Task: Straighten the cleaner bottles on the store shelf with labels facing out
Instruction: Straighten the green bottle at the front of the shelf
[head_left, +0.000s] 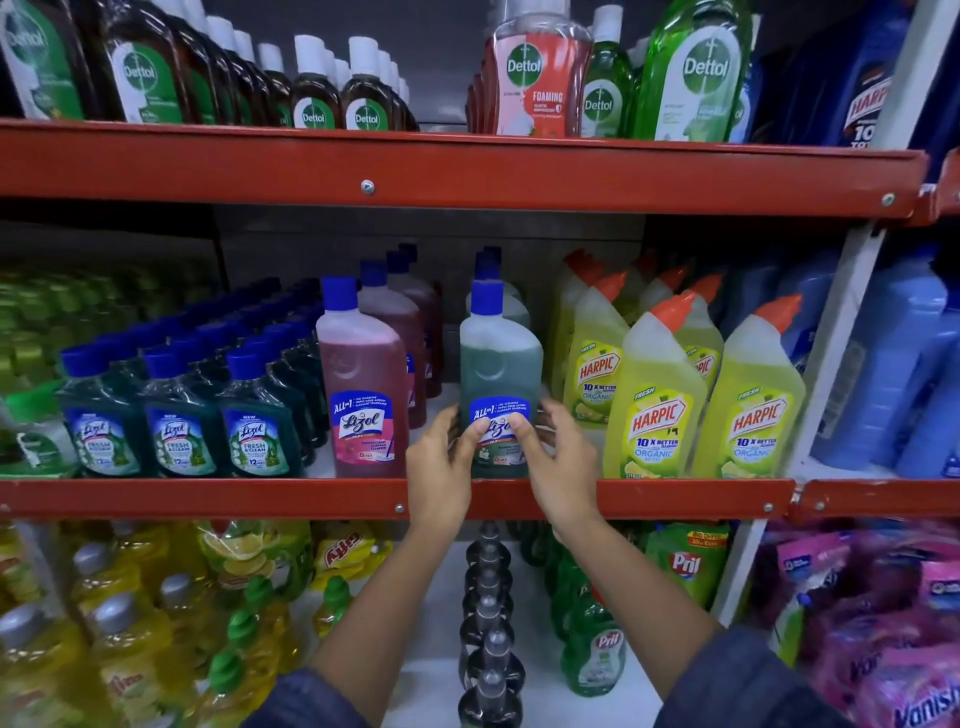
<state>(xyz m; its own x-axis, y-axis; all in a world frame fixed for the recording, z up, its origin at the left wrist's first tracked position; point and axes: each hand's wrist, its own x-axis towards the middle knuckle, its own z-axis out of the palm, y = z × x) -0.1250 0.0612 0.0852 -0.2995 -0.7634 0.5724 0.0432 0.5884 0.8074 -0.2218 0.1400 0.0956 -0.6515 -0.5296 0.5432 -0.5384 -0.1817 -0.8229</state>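
A green Lizol cleaner bottle (500, 364) with a blue cap stands upright at the front of the middle shelf (208, 498), its blue label facing out. My left hand (441, 470) grips its lower left side and my right hand (558, 462) grips its lower right side; both thumbs lie across the label. A pink Lizol bottle (363, 384) stands just to the left, label facing out, apart from my hands. More pink and green bottles line up behind these two.
Small dark green Lizol bottles (179, 415) fill the shelf to the left and yellow Harpic bottles (660, 400) stand to the right. Dettol bottles (540, 73) sit on the shelf above. Yellow, black and green bottles crowd the shelf below.
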